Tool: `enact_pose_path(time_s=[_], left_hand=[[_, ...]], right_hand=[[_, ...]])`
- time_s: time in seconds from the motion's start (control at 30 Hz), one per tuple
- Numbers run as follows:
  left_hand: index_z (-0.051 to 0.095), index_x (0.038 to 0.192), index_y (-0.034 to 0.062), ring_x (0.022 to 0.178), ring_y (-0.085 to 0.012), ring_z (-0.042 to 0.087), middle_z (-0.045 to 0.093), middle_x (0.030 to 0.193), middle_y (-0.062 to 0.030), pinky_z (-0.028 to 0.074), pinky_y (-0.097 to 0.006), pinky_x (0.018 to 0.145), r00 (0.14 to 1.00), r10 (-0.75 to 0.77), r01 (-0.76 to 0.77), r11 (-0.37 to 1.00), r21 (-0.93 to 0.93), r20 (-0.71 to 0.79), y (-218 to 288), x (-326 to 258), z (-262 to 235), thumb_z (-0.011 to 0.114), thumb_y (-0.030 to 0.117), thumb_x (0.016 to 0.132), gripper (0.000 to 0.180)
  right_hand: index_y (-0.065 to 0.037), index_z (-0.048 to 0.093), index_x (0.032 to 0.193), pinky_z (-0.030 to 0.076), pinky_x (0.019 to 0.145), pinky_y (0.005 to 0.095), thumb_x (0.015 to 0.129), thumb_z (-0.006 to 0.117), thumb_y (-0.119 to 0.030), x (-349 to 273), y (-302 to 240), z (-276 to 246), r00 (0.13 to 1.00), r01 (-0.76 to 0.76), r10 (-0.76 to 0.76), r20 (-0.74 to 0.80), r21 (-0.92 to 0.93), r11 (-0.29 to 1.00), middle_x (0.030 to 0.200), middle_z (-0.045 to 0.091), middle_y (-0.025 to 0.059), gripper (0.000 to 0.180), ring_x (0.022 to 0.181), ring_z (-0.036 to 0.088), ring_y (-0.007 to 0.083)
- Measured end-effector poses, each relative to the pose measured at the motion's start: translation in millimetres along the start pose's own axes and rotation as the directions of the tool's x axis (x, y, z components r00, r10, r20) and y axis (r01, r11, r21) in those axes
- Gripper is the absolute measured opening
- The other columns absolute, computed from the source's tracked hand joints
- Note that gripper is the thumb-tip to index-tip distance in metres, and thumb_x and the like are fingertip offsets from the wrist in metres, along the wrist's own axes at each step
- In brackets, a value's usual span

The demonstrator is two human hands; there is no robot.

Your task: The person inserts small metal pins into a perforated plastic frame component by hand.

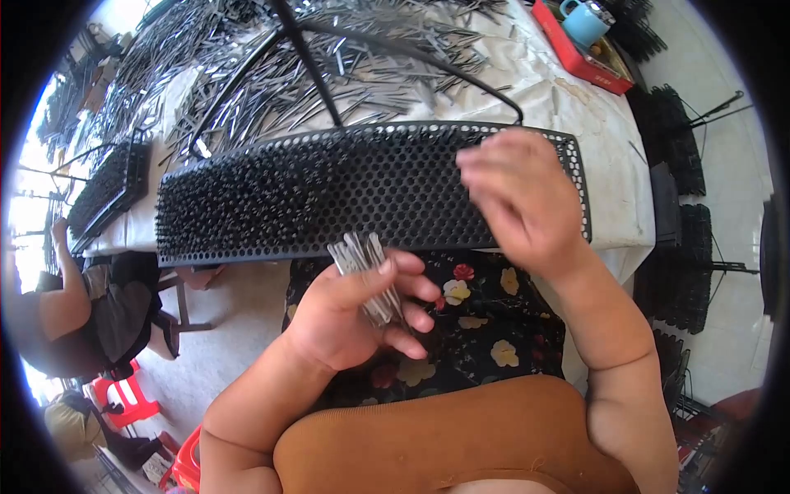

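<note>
A bundle of thin grey metal strips (370, 284) lies across my left hand (346, 309), with the thumb over it and the fingers curled loosely around. Just beyond is a long black panel (403, 185) full of round holes. Short dark strip ends (239, 198) stand thickly in its left part, while bare holes show toward the right. Above the panel's right end hovers my right hand (527, 193), its bent fingers blurred by motion, so whether they pinch anything does not show. A black wire frame (317, 70) rises behind the panel's far edge.
Loose strips (378, 70) are heaped over the white-covered table (613, 156). A red tray (588, 66) with a light blue mug (584, 23) stands far right. At left, another person (74, 309) sits by a similar panel (111, 193). Dark bristly racks (687, 263) stand right of the table.
</note>
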State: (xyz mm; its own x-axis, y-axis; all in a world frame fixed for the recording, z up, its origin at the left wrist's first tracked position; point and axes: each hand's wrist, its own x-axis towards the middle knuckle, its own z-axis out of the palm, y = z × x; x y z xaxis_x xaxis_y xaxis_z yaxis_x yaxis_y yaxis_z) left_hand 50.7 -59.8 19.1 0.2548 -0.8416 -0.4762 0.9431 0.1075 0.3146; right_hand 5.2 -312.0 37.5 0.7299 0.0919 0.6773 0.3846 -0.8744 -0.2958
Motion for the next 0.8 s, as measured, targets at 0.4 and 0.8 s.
enact_pose_path(time_s=[0.4, 0.8], left_hand=[[0.06, 0.112, 0.011, 0.097, -0.0391, 0.066, 0.064, 0.11, -0.0177, 0.061, -0.047, 0.057, 0.994, 0.017, 0.016, 0.957, -0.29, 0.11, -10, -6, -3, 0.051, 0.026, 0.096, 0.024], [0.056, 0.112, 0.0027, 0.08, -0.03, 0.067, 0.065, 0.096, -0.0153, 0.059, -0.041, 0.055, 0.983, 0.076, -0.063, 0.994, 0.085, -0.168, -8, 1, -2, 0.057, 0.015, 0.094, 0.023]], right_hand=[[-0.008, 0.07, 0.092, 0.049, 0.087, 0.0413, 0.074, 0.072, -0.016, -30, -62, 23, 0.947, 0.312, -0.316, -0.05, 0.367, 0.876, 0.118, 0.063, 0.011, 0.019, 0.111, 0.052, 0.0295], [-0.004, 0.062, 0.113, 0.054, 0.074, 0.0287, 0.086, 0.069, 0.0, -23, -40, -3, 0.882, -0.399, 0.434, 0.185, 0.783, 0.477, 0.099, 0.068, 0.0125, 0.028, 0.086, 0.065, 0.0177]])
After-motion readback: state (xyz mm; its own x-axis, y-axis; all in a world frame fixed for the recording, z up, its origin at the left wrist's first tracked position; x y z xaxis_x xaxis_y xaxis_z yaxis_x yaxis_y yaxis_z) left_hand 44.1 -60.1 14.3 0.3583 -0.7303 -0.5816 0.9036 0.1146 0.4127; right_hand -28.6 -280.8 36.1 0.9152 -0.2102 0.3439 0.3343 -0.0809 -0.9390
